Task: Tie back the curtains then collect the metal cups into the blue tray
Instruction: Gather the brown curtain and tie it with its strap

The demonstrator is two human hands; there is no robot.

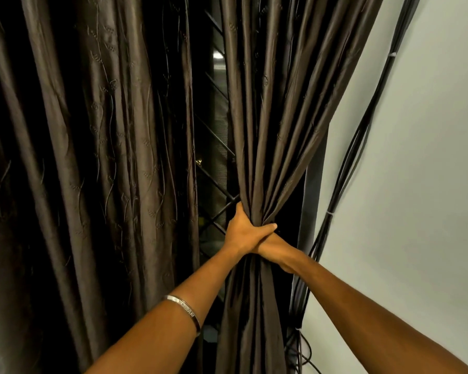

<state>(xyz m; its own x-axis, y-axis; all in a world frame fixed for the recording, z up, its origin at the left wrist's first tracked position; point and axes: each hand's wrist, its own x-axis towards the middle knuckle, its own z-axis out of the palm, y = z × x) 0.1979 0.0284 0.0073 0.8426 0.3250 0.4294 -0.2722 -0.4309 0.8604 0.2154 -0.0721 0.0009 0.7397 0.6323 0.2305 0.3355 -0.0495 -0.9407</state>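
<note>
Head view: left hand (242, 233) gripped the bunched right curtain (257, 147), fingers wrapped round its front. Right hand (274, 248) sat just under and behind it, clutching the same bunch. Left curtain (97, 147) hung loose, left of both hands. Cups, tray out of view.

No floor, counter or shelf shows in this view. The brown curtains (97, 157) hang from above the frame in front of a dark window grille (214, 168), and black cables (362, 147) run down the white wall (422, 184).
</note>
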